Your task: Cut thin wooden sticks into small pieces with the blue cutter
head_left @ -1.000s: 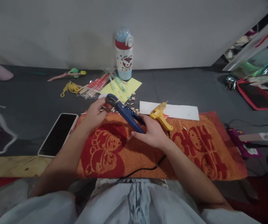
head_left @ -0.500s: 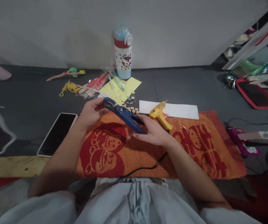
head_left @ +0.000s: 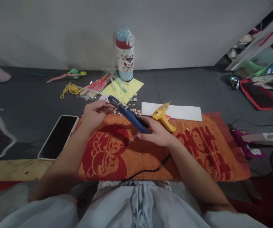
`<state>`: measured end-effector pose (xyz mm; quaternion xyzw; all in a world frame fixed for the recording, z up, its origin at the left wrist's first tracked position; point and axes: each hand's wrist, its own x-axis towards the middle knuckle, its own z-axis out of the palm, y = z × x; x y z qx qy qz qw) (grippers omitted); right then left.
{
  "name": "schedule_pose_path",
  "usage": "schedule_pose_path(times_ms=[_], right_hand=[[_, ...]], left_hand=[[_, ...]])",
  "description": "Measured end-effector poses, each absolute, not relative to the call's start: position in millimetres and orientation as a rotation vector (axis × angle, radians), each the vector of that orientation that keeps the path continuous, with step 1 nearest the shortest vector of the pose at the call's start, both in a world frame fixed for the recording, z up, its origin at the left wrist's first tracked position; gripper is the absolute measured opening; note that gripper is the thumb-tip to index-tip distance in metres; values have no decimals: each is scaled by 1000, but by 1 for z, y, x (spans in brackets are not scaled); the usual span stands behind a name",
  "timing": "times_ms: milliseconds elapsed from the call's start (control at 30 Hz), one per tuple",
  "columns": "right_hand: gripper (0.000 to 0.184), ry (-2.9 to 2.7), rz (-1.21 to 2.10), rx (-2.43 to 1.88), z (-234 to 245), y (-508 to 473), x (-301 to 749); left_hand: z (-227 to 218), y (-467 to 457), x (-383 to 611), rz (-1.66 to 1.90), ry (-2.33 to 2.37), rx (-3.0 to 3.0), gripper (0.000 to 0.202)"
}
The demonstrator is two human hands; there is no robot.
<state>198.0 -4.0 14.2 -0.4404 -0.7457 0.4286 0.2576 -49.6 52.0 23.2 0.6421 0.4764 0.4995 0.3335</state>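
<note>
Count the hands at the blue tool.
2: the left hand is by the far end of the blue tool; the right hand grips its near end. Some fingers are hidden.

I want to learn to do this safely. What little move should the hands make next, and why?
Probably ease the left hand slightly away from the far end of the blue tool before any squeezing. The right hand grips its near end, and the left hand is right beside its far end; I can't tell whether they touch.
</note>
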Motion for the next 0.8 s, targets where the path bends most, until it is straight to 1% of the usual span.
schedule_pose_path(times_ms=[67, 133, 267, 333, 400, 467, 567, 800], right_hand=[[59, -1986, 1221, -1187, 14, -4, 199], [61, -1943, 1296, -1158, 15, -5, 199], [66, -1867, 1487, -1077, 18, -6, 198], [67, -1854, 1529, -1079, 19, -7, 197], [65, -1863, 1472, -1122, 18, -7, 196], [63, -1898, 1327, -1183, 18, -7, 195], [66, -1960, 1126, -1227, 16, -7, 194], [70, -2015, 1057, -1231, 12, -5, 196]], left_hand=[[22, 51, -49, 1353, 1247, 1763, 8], [22, 50, -48, 1356, 1261, 1811, 5], [24, 47, -47, 1342, 1312, 1860, 9], [25, 45, -47, 1337, 1342, 1896, 11], [28, 42, -46, 1320, 1397, 1941, 13], [31, 38, -44, 1308, 1447, 1999, 14], [34, 33, -41, 1315, 1461, 2090, 15], [36, 31, -39, 1193, 1546, 2150, 23]])
